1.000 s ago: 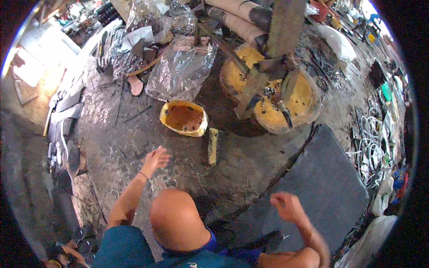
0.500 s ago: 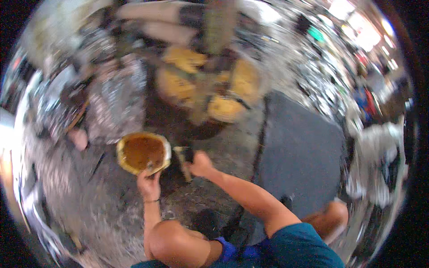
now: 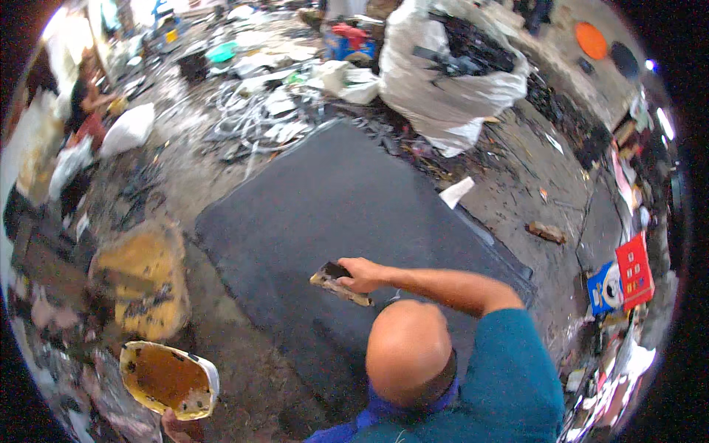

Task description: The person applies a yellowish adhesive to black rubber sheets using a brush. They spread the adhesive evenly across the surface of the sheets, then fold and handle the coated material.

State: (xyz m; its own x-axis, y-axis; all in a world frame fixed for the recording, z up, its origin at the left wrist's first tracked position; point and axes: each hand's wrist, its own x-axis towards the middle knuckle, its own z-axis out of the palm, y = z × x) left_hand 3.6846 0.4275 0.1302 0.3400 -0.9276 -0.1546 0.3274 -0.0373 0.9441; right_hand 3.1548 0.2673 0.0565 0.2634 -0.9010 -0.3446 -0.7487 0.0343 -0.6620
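Observation:
My left hand (image 3: 182,427) grips the near edge of a cut-down plastic tub (image 3: 168,376), yellowed around the rim and holding brown liquid. Only part of that hand shows at the lower edge. Out over a large dark grey sheet (image 3: 325,184), my right hand (image 3: 360,276) is closed on a wide, flat tool with a dark grip and a pale, stained edge (image 3: 341,286). It looks like a broad brush or scraper, though I cannot tell which. The tool is at the sheet's surface; whether it touches is unclear. My bare knee (image 3: 408,343) rises beside the sheet's near side.
Left of the sheet stands a yellow-stained container (image 3: 144,280) with dark bars across it. A large white sack (image 3: 458,96) of black scraps sits beyond the sheet. Pale strips (image 3: 273,111) litter the floor. Another person (image 3: 88,100) sits far left. A red-and-blue box (image 3: 622,280) lies right.
The view has swung right, bringing the dark sheet to the middle. My right hand has carried the flat tool from beside the tub to over the sheet. The tub stays in my left hand.

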